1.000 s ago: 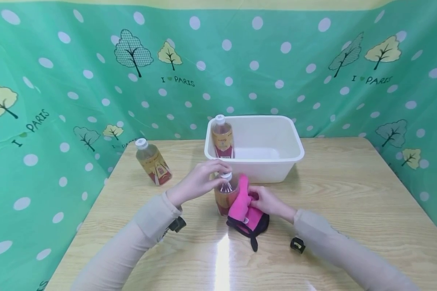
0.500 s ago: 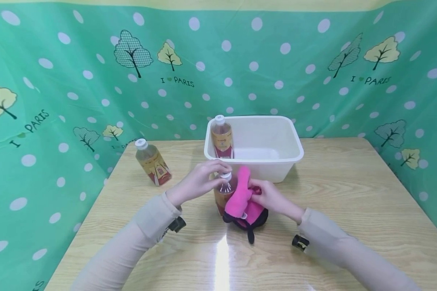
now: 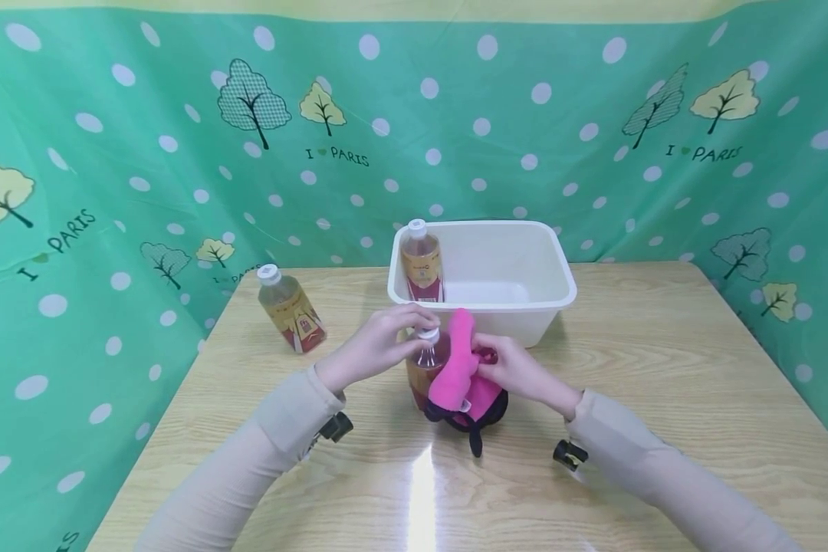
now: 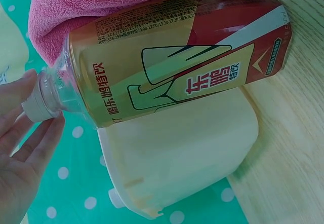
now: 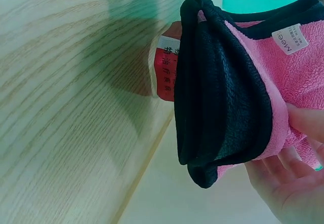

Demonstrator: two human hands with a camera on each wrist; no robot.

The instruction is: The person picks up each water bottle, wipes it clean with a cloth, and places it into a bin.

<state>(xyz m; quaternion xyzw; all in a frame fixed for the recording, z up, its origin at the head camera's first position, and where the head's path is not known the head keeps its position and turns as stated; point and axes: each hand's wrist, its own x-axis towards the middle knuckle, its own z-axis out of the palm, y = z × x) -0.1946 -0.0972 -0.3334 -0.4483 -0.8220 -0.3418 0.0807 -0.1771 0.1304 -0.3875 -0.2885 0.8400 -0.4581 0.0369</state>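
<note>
1. My left hand (image 3: 378,343) pinches the white cap (image 3: 428,334) of the upright bottle (image 3: 421,377); my right hand (image 3: 514,368) pinches a folded pink cloth (image 3: 451,385) at the bottle's right side.
2. The bottle stands on the desk (image 3: 635,330), before the near-left corner of the white tub (image 3: 514,323), well in from the desk's left edge.
3. I'd expect the bottle to be weighty, smooth and slippery, its wall giving slightly; cap and neck offer the firmest hold. The cloth should be light and soft.
4. The tub's rim limits me behind; there's more room toward the desk's right edge.
</note>
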